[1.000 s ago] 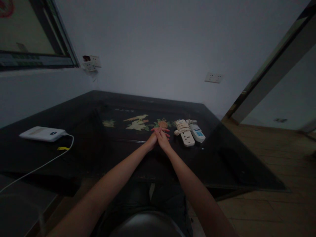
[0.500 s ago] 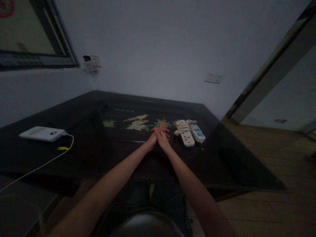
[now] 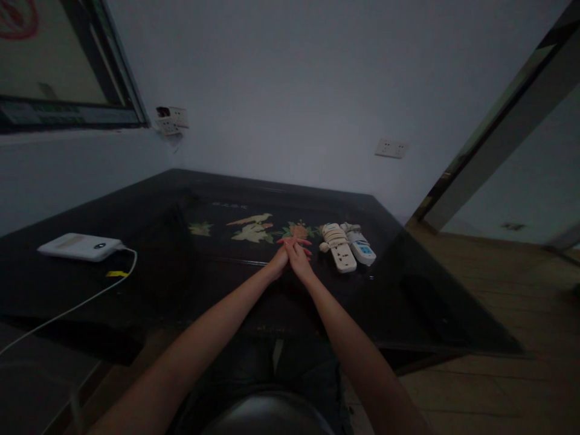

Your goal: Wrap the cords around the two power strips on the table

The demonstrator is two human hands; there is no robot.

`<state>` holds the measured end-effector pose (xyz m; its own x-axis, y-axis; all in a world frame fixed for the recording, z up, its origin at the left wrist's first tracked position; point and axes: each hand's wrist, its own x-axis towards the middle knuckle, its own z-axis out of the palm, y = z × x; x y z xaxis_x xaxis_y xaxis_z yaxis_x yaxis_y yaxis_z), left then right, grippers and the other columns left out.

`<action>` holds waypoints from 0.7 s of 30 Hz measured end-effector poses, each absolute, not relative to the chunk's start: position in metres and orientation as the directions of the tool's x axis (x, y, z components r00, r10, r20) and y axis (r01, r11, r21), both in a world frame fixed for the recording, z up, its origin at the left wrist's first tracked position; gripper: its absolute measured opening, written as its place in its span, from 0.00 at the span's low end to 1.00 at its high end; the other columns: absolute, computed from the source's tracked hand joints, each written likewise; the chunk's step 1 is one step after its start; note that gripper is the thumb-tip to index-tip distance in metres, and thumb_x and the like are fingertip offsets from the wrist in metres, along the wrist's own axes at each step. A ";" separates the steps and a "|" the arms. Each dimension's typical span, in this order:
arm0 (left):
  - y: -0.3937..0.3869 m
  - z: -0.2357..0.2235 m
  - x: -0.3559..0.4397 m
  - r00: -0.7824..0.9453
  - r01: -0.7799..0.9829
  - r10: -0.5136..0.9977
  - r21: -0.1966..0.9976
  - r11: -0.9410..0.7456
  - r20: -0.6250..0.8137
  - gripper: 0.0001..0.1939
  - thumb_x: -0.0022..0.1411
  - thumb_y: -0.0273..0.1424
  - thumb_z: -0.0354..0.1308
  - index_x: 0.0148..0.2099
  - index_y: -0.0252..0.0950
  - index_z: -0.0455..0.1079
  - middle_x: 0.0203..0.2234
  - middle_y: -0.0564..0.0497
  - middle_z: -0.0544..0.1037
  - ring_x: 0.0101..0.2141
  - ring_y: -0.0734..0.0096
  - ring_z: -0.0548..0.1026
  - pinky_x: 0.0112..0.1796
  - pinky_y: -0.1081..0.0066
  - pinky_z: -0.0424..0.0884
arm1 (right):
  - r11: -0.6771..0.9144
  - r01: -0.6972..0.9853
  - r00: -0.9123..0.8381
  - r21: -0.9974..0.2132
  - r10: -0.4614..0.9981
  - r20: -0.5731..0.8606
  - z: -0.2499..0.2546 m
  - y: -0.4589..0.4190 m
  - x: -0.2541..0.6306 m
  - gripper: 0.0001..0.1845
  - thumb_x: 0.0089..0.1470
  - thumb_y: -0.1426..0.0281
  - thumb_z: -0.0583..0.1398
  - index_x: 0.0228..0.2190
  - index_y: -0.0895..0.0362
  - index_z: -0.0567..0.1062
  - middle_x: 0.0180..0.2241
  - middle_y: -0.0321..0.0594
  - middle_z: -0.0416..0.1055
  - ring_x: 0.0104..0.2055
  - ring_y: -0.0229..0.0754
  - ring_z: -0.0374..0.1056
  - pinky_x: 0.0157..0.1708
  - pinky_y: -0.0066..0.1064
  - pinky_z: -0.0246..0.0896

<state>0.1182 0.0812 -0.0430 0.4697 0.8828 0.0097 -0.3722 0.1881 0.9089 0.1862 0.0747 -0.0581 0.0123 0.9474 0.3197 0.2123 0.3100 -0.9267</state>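
My left hand (image 3: 278,262) and my right hand (image 3: 298,258) rest together on the dark table (image 3: 217,290), touching each other with their fingers crossed. The fingers look stretched out rather than curled, and no object shows in either hand. Part of the left hand is hidden by the right. Just beyond the fingertips is a painted flower (image 3: 299,231) on the tabletop. To the right of my right hand lies a white power strip (image 3: 343,258) with its cord wound round it. A second power strip (image 3: 364,251) with a blue panel lies against it.
At the left a white power bank-like device (image 3: 79,246) lies with a white cable (image 3: 90,297) running off the table edge. A yellow tag (image 3: 116,273) sits by the cable. A dark flat object (image 3: 430,308) is at the right. Wall sockets (image 3: 390,148) are behind.
The view has tilted very slightly, shifting the scene a little lower. My hands stay together in the same place, and the objects on the table have not moved.
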 end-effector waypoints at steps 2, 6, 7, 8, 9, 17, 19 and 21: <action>0.080 -0.041 0.119 0.472 -0.377 0.881 0.905 0.196 0.006 0.19 0.64 0.41 0.45 0.38 0.33 0.71 0.23 0.47 0.74 0.27 0.66 0.74 0.30 0.70 0.69 | 0.310 0.214 0.016 -0.926 0.947 0.320 -0.058 0.074 0.186 0.22 0.56 0.55 0.49 0.38 0.57 0.74 0.41 0.44 0.72 0.47 0.45 0.66 0.50 0.33 0.54; 0.079 -0.040 0.118 0.478 -0.375 0.878 0.904 0.202 0.002 0.19 0.62 0.43 0.48 0.37 0.32 0.71 0.23 0.48 0.74 0.26 0.67 0.74 0.30 0.70 0.69 | 0.307 0.215 0.019 -0.927 0.948 0.318 -0.056 0.073 0.186 0.22 0.56 0.56 0.49 0.39 0.58 0.74 0.41 0.45 0.72 0.47 0.46 0.66 0.50 0.34 0.55; 0.079 -0.039 0.118 0.479 -0.374 0.878 0.905 0.203 0.001 0.19 0.62 0.44 0.49 0.37 0.32 0.71 0.23 0.48 0.74 0.26 0.67 0.73 0.30 0.70 0.69 | 0.307 0.215 0.018 -0.927 0.948 0.318 -0.056 0.073 0.186 0.22 0.56 0.57 0.49 0.39 0.58 0.74 0.40 0.45 0.72 0.47 0.46 0.66 0.50 0.34 0.55; 0.079 -0.039 0.117 0.480 -0.372 0.877 0.906 0.204 0.000 0.19 0.61 0.44 0.49 0.38 0.32 0.70 0.23 0.48 0.74 0.25 0.67 0.73 0.30 0.70 0.69 | 0.309 0.214 0.017 -0.927 0.947 0.320 -0.055 0.073 0.186 0.22 0.56 0.57 0.49 0.39 0.58 0.74 0.40 0.45 0.72 0.47 0.46 0.66 0.50 0.34 0.54; 0.079 -0.039 0.117 0.481 -0.370 0.877 0.906 0.204 -0.001 0.19 0.61 0.44 0.49 0.38 0.32 0.70 0.23 0.48 0.74 0.25 0.68 0.73 0.30 0.70 0.69 | 0.311 0.214 0.016 -0.926 0.947 0.321 -0.054 0.072 0.186 0.21 0.56 0.57 0.49 0.39 0.58 0.74 0.40 0.45 0.72 0.47 0.46 0.66 0.50 0.34 0.54; 0.077 -0.037 0.117 0.479 -0.367 0.878 0.908 0.202 -0.001 0.19 0.65 0.39 0.43 0.38 0.33 0.70 0.25 0.47 0.74 0.31 0.65 0.75 0.31 0.71 0.70 | 0.327 0.217 0.025 -0.920 0.940 0.340 -0.057 0.075 0.186 0.22 0.56 0.56 0.49 0.38 0.58 0.75 0.39 0.44 0.72 0.46 0.45 0.66 0.50 0.32 0.54; 0.078 -0.038 0.117 0.482 -0.363 0.876 0.910 0.202 -0.002 0.18 0.65 0.39 0.44 0.38 0.33 0.70 0.25 0.47 0.74 0.31 0.65 0.75 0.31 0.71 0.70 | 0.330 0.218 0.026 -0.918 0.939 0.344 -0.060 0.077 0.185 0.23 0.56 0.56 0.49 0.37 0.58 0.75 0.39 0.44 0.72 0.46 0.45 0.66 0.50 0.32 0.54; 0.079 -0.040 0.118 0.481 -0.361 0.877 0.911 0.199 -0.002 0.18 0.65 0.39 0.44 0.38 0.33 0.71 0.25 0.47 0.74 0.30 0.65 0.74 0.30 0.71 0.70 | 0.332 0.219 0.028 -0.917 0.938 0.346 -0.063 0.079 0.185 0.23 0.57 0.56 0.49 0.38 0.58 0.75 0.39 0.44 0.72 0.47 0.45 0.66 0.50 0.32 0.54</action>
